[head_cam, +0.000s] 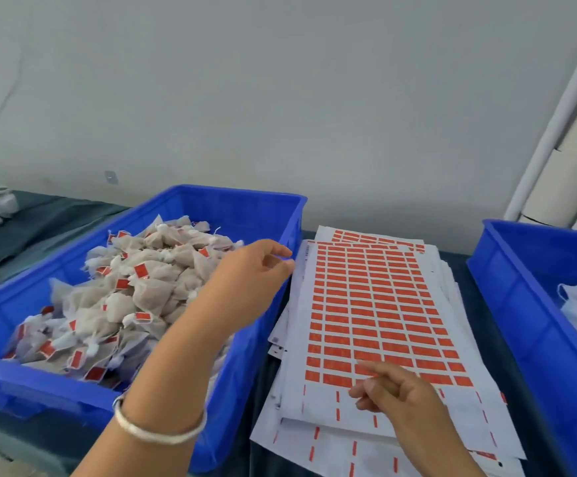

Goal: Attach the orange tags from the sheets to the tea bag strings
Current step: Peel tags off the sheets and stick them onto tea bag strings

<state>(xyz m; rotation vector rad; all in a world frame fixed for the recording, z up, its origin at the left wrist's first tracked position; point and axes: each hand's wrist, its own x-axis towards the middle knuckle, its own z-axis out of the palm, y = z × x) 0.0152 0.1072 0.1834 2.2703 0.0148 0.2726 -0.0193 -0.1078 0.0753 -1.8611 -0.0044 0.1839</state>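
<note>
A blue crate on the left holds a heap of white mesh tea bags, many with orange tags on their strings. To its right lies a stack of white sheets covered in rows of orange tags. My left hand hovers over the crate's right rim, fingers loosely curled and apart, holding nothing I can see. My right hand rests on the near end of the top sheet, its fingertips touching the bottom rows of tags. I cannot tell whether a tag is pinched there.
A second blue crate stands at the right with white plastic inside. Cardboard tubes lean against the wall at the far right. A dark cloth covers the table. A silver bangle sits on my left wrist.
</note>
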